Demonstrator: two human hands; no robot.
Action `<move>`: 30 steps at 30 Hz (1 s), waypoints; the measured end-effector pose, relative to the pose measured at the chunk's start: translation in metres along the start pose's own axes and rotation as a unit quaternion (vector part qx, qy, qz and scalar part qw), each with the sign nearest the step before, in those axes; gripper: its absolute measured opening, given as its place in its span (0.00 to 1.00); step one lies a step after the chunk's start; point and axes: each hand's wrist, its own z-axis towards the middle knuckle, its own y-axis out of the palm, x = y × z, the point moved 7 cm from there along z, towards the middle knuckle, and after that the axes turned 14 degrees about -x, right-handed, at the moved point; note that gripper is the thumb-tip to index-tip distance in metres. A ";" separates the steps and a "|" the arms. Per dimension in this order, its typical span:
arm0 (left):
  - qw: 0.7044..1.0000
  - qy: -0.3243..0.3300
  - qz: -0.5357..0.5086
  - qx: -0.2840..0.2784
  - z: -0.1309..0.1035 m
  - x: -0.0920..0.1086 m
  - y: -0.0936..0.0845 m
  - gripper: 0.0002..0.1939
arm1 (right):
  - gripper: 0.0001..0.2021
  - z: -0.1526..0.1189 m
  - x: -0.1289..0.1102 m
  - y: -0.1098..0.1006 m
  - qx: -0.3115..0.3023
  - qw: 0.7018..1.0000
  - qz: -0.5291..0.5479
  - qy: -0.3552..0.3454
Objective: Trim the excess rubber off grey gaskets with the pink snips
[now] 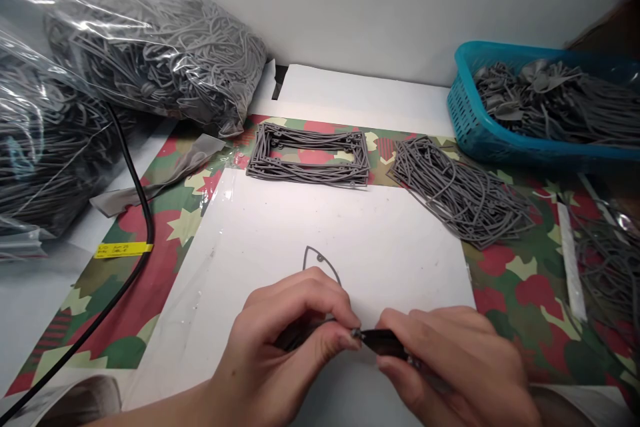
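Note:
My left hand [300, 327] pinches a thin grey rubber gasket [309, 257] between thumb and forefinger. One curved corner of it, with a small round eyelet, sticks up behind the knuckles, while the rest is hidden by the fingers. In my right hand [460, 357] is a small black pointed tool [384, 343], its kind mostly covered by the fingers. The tool's tip meets the gasket at my left fingertips. Both hands are above a white sheet [320, 220]. Behind it lies a neat rectangular stack of grey gaskets [310, 173], with a loose heap of gaskets [455, 193] to its right.
A turquoise basket [463, 100] full of grey rubber parts stands at back right. Clear plastic bags [160, 47] of similar parts fill the left. A black cable [127, 280] with a yellow label runs down the left side. A patterned cloth [125, 327] lies under the sheet.

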 end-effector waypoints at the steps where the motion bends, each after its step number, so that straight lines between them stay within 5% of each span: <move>1: 1.000 -0.001 0.000 0.002 0.000 0.000 0.000 0.06 | 0.05 0.000 0.000 0.000 0.001 1.000 0.000 0.004; 19: 1.000 -0.004 -0.005 -0.003 0.001 -0.002 0.001 0.07 | 0.03 0.001 0.001 0.007 -0.054 0.997 0.044 0.018; 30: 0.999 -0.025 -0.032 -0.015 0.002 -0.005 0.004 0.08 | 0.02 0.001 -0.002 0.007 -0.035 0.999 0.029 -0.010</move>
